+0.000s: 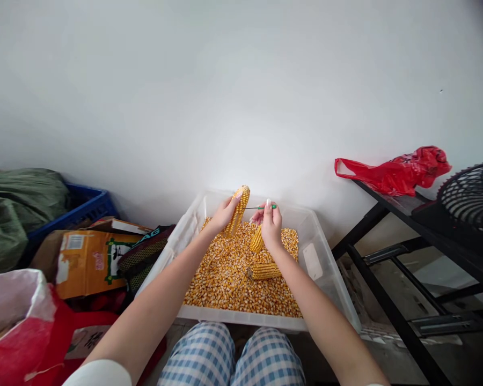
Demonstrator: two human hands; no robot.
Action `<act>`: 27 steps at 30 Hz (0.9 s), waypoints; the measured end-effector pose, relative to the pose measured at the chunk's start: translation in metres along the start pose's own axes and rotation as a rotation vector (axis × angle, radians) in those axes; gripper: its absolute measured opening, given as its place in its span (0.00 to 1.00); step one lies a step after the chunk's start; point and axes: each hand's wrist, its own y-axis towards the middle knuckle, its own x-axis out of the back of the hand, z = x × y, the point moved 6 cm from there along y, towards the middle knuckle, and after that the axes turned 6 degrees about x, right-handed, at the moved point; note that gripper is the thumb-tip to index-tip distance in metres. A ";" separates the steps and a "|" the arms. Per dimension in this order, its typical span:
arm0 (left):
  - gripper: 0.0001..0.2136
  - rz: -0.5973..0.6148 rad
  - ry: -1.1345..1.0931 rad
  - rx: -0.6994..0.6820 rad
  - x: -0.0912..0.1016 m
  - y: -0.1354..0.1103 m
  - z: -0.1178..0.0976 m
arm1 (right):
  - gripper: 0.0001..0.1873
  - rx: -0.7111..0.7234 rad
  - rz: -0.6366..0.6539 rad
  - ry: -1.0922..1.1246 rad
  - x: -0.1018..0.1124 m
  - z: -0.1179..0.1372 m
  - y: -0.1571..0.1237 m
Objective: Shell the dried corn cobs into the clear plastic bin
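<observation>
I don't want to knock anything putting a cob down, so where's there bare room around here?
Loose kernels between the left forearm and the lying cob look freest. It's crowded near the right hand, where a second cob shows, left of the tub, with a cardboard box and mesh bag, and on the black stand, shared by a red bag and fan.

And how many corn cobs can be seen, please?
3: one cob in the left hand, another near the right hand, a third lying on the kernels by the right forearm. More may be hidden.
</observation>
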 end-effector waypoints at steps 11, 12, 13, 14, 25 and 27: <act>0.22 0.025 -0.073 0.026 -0.002 0.000 0.003 | 0.18 0.061 0.063 -0.070 -0.003 0.002 -0.003; 0.22 0.020 -0.071 0.021 -0.001 0.000 0.002 | 0.17 0.072 0.068 -0.074 -0.003 0.003 -0.003; 0.22 0.017 -0.070 0.018 -0.001 0.000 0.002 | 0.17 0.082 0.072 -0.076 -0.003 0.004 -0.003; 0.22 0.016 -0.068 0.015 -0.002 0.000 0.001 | 0.16 0.090 0.077 -0.077 -0.003 0.004 -0.003; 0.24 -0.068 0.115 -0.062 0.005 0.002 0.001 | 0.14 0.203 0.129 -0.213 -0.007 0.003 -0.009; 0.25 -0.065 0.132 -0.070 0.003 0.001 0.001 | 0.14 0.220 0.140 -0.220 -0.008 0.000 -0.010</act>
